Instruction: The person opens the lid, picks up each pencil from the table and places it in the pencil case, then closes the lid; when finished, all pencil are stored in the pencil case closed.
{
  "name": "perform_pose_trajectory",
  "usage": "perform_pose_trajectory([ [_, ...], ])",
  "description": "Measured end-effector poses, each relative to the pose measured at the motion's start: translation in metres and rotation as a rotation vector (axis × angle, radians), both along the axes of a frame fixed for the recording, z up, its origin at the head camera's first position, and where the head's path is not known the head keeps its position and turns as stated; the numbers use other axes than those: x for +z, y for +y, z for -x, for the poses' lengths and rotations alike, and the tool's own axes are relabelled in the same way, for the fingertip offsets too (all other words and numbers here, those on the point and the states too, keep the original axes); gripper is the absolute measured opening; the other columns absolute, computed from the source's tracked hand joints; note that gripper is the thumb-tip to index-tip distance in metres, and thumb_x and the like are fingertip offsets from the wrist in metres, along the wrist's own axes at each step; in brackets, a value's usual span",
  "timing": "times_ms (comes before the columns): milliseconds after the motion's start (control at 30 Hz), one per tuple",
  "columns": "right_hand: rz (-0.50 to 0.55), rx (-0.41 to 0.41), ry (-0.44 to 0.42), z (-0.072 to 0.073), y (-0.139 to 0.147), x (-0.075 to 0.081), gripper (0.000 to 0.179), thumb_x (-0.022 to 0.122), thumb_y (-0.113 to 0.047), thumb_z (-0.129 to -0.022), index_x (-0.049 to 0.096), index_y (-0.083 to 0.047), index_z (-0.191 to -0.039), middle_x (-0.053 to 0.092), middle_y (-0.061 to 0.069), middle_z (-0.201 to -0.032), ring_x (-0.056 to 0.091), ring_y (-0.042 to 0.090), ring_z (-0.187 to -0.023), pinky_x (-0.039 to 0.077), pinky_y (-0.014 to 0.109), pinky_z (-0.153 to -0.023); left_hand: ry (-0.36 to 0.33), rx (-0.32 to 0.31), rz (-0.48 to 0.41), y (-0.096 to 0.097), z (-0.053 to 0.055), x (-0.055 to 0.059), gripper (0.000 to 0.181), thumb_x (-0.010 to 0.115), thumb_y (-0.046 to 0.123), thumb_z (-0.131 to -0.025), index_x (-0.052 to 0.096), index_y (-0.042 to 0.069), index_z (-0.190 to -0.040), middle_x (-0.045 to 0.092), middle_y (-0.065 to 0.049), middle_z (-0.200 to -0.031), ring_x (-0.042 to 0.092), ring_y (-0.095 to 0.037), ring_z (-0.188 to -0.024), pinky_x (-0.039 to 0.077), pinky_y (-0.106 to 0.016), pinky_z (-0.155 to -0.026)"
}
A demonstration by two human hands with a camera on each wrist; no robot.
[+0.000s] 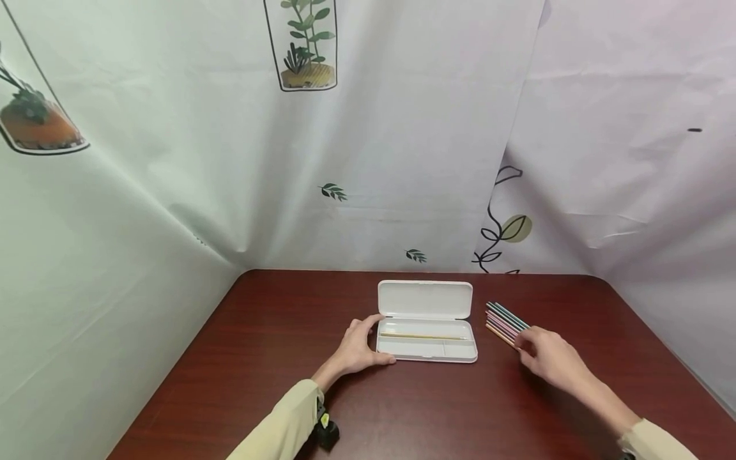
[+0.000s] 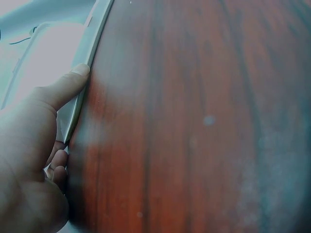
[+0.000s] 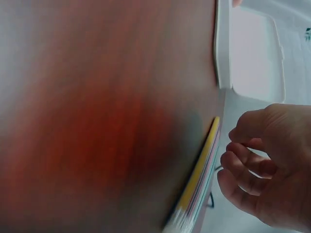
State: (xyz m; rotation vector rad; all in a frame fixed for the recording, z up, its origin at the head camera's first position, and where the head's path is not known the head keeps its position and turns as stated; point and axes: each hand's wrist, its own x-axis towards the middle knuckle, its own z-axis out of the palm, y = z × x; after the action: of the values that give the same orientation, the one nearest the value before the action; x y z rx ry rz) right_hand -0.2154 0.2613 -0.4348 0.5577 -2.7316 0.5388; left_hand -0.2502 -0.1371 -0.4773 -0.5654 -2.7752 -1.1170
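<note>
A white pencil case (image 1: 411, 349) lies with its lid raised in the head view, one yellow pencil (image 1: 424, 336) lying lengthwise inside. My left hand (image 1: 355, 348) holds the case at its left end, thumb along the front edge and index finger at the back corner. In the left wrist view the thumb (image 2: 73, 85) presses the case's rim. Right of the case, several coloured pencils (image 1: 503, 322) lie side by side on the table. Over their near ends hovers my right hand (image 1: 549, 356), its fingers loosely bent with nothing between them in the right wrist view.
The dark red wooden table (image 1: 276, 319) has a rounded back edge. White cloth (image 1: 425, 160) with plant prints hangs behind it and along both sides. A small black device (image 1: 328, 433) is strapped to the left wrist.
</note>
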Motion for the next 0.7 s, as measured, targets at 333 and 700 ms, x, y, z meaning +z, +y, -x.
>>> perform_pose_trajectory([
  [333, -0.008, -0.114, -0.016, -0.034, 0.035, -0.007, 0.019, 0.076, 0.001, -0.073, 0.068, -0.010, -0.086, 0.057, -0.001, -0.082, 0.054, 0.016, -0.069, 0.043, 0.040, -0.054, 0.003, -0.007, 0.007, -0.002, 0.000, 0.001, 0.090, 0.093, 0.039, -0.066, 0.052, 0.012, -0.142, 0.053, -0.007, -0.105, 0.048, -0.022, -0.099, 0.042, -0.040, -0.082],
  [700, 0.001, -0.177, -0.026, -0.052, 0.049, -0.016, 0.019, 0.074, 0.003, -0.073, 0.067, -0.009, -0.086, 0.056, 0.003, -0.084, 0.053, 0.018, -0.070, 0.043, 0.042, -0.058, 0.007, -0.009, 0.010, -0.002, 0.000, 0.001, 0.089, 0.092, 0.039, -0.067, 0.052, 0.012, -0.142, 0.054, -0.006, -0.106, 0.048, -0.022, -0.100, 0.042, -0.039, -0.082],
])
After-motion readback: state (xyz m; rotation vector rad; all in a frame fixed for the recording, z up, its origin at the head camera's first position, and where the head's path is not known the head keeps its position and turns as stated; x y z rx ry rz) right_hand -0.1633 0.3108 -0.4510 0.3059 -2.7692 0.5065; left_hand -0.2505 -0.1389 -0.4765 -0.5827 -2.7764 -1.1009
